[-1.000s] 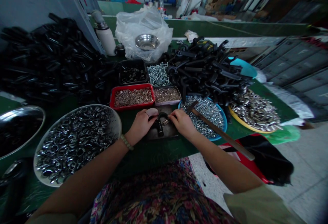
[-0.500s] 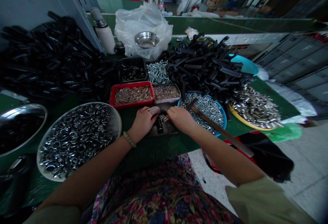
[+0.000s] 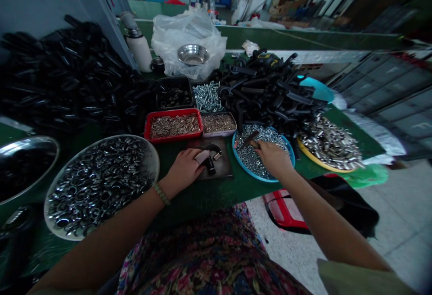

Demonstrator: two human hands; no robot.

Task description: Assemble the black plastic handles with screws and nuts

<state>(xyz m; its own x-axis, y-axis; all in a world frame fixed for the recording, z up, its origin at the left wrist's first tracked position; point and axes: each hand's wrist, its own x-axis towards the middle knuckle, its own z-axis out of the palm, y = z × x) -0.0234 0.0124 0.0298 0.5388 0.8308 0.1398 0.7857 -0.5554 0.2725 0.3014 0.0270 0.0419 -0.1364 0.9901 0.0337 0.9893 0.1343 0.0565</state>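
One hammer [image 3: 249, 138] now gripped, right hand [image 3: 275, 159] off black part [image 3: 211, 166]

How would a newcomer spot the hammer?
On the green table, find the blue basin right of centre, full of small shiny metal pieces. Over it is the hammer, in the right hand; its dark head stands out against them.

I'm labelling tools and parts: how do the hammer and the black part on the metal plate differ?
The hammer's head is straight; the black part curves like a hook. The hammer's head is over the blue basin, while the black part lies on the metal plate. Both have a hand on them: right hand, left hand respectively.
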